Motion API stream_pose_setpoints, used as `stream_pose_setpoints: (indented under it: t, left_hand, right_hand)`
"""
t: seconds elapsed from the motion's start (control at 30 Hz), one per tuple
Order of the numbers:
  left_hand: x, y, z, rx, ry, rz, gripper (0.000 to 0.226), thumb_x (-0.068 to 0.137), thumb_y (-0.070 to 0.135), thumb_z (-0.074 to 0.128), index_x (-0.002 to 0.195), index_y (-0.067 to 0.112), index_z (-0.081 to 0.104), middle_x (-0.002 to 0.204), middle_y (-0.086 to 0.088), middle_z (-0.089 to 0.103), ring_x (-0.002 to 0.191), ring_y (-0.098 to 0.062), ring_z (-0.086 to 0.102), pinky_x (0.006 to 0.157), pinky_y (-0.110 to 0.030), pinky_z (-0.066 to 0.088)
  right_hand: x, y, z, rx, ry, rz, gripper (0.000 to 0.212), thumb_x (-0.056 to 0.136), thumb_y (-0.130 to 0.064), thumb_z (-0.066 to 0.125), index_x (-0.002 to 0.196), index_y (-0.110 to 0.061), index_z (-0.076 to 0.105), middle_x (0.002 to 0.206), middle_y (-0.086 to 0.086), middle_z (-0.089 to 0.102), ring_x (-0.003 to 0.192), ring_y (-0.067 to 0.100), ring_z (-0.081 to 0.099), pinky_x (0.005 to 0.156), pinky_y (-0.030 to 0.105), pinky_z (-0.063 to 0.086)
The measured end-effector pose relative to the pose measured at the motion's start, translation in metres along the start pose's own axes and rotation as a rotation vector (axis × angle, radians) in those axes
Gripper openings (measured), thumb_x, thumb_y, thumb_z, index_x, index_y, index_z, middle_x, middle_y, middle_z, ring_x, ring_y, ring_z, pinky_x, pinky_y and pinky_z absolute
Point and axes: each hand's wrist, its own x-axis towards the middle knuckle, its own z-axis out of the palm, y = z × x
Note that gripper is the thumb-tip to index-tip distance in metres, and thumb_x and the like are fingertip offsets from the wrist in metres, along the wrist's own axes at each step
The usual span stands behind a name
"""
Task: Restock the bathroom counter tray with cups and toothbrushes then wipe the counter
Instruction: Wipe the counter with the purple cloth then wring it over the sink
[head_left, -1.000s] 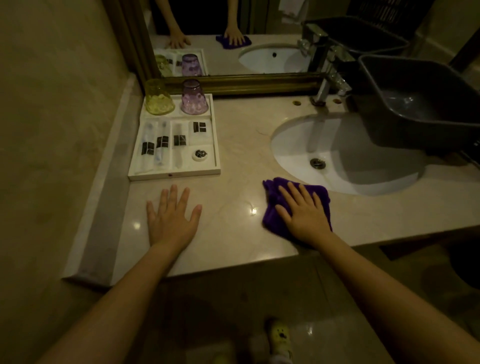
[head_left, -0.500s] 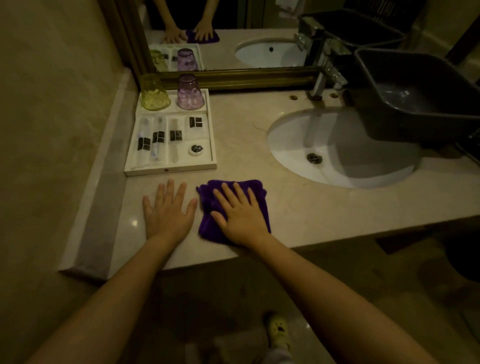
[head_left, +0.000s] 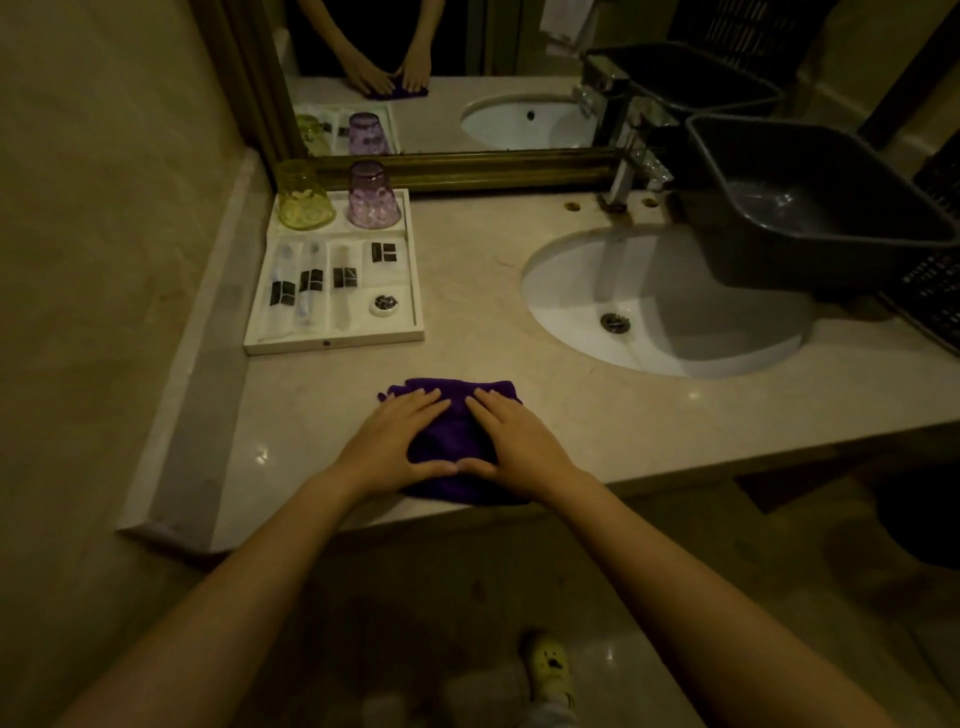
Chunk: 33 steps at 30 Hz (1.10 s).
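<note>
**Two hands press a purple cloth on the counter**

The purple cloth (head_left: 457, 441) lies on the counter (head_left: 649, 415), near the front edge. The left hand (head_left: 395, 441) and the right hand (head_left: 514, 441) both lie flat and open on it, fingers spread forward, thumbs almost touching. Behind the cloth sits the white tray (head_left: 332, 343). Wrapped toothbrushes (head_left: 306, 280) lie in it. A yellow cup (head_left: 304, 200) and a purple cup (head_left: 371, 200) stand upside down at its back. The sink (head_left: 649, 312) is to the right, with a dark tub (head_left: 810, 218) partly over it.
</note>
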Motion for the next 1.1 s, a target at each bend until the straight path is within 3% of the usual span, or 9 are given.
stream_pose_setpoints:
  t: [0.1, 0.17, 0.23, 0.3, 0.4, 0.6, 0.8, 1.1]
  left_hand:
    - [-0.013, 0.002, 0.001, -0.043, 0.047, 0.017, 0.072, 0.075, 0.050, 0.065, 0.138, 0.028, 0.038, 0.146, 0.003, 0.040, 0.135, -0.015, 0.032, 0.111, -0.033, 0.024]
    - [-0.017, 0.010, 0.005, 0.016, 0.151, 0.056, 0.057, 0.076, 0.045, 0.066, 0.127, 0.026, 0.052, 0.129, 0.002, 0.057, 0.119, -0.016, 0.046, 0.101, -0.032, 0.034]
    - [-0.017, 0.022, 0.009, 0.077, 0.208, 0.067, 0.044, 0.077, 0.039, 0.065, 0.119, 0.026, 0.058, 0.113, 0.003, 0.064, 0.106, -0.017, 0.052, 0.091, -0.032, 0.035]
    - [-0.014, 0.031, 0.010, 0.104, 0.195, 0.076, 0.038, 0.079, 0.036, 0.061, 0.117, 0.028, 0.058, 0.105, 0.004, 0.064, 0.100, -0.017, 0.051, 0.084, -0.031, 0.032]
    - [0.000, 0.047, 0.006, 0.100, 0.140, 0.100, 0.035, 0.081, 0.038, 0.058, 0.115, 0.029, 0.058, 0.102, 0.003, 0.063, 0.098, -0.017, 0.051, 0.083, -0.032, 0.033]
    - [0.053, 0.107, -0.008, 0.050, 0.165, 0.189, 0.033, 0.080, 0.040, 0.060, 0.111, 0.026, 0.061, 0.099, 0.001, 0.066, 0.092, -0.018, 0.054, 0.081, -0.034, 0.043]
    - [0.132, 0.191, -0.018, 0.079, 0.200, 0.290, 0.029, 0.080, 0.039, 0.059, 0.105, 0.026, 0.063, 0.093, 0.000, 0.068, 0.086, -0.019, 0.055, 0.073, -0.032, 0.042]
    - [0.242, 0.307, -0.022, 0.099, 0.201, 0.362, 0.024, 0.081, 0.040, 0.059, 0.104, 0.033, 0.063, 0.089, 0.005, 0.069, 0.079, -0.015, 0.060, 0.069, -0.035, 0.051]
  right_hand:
    - [-0.016, -0.003, 0.004, 0.041, 0.099, 0.009, 0.061, 0.088, -0.039, 0.056, 0.142, -0.017, 0.036, 0.151, 0.003, 0.037, 0.137, 0.019, 0.033, 0.113, 0.031, 0.025]
    - [-0.026, -0.005, 0.005, -0.016, 0.186, 0.011, 0.048, 0.087, -0.033, 0.056, 0.133, -0.018, 0.048, 0.138, 0.002, 0.052, 0.124, 0.020, 0.047, 0.101, 0.031, 0.037]
    - [-0.033, -0.005, 0.005, -0.081, 0.242, -0.012, 0.037, 0.087, -0.029, 0.055, 0.122, -0.016, 0.055, 0.120, 0.004, 0.062, 0.106, 0.023, 0.056, 0.084, 0.031, 0.042]
    - [-0.038, -0.001, 0.000, -0.059, 0.249, -0.031, 0.031, 0.087, -0.026, 0.053, 0.115, -0.014, 0.059, 0.108, 0.006, 0.064, 0.094, 0.024, 0.056, 0.077, 0.028, 0.038]
    - [-0.046, 0.014, -0.013, 0.032, 0.252, -0.023, 0.025, 0.086, -0.025, 0.054, 0.109, -0.017, 0.061, 0.099, 0.004, 0.065, 0.089, 0.021, 0.055, 0.075, 0.025, 0.035]
    - [-0.059, 0.070, -0.065, 0.070, 0.279, 0.047, 0.030, 0.083, -0.028, 0.058, 0.112, -0.019, 0.060, 0.101, 0.003, 0.066, 0.091, 0.019, 0.055, 0.082, 0.033, 0.046]
    - [-0.078, 0.150, -0.134, 0.018, 0.339, 0.132, 0.026, 0.082, -0.028, 0.058, 0.106, -0.019, 0.063, 0.096, 0.004, 0.067, 0.086, 0.021, 0.058, 0.074, 0.033, 0.047]
    - [-0.106, 0.272, -0.222, -0.049, 0.388, 0.210, 0.032, 0.083, -0.029, 0.060, 0.114, -0.020, 0.060, 0.107, 0.004, 0.065, 0.098, 0.022, 0.057, 0.082, 0.035, 0.047]
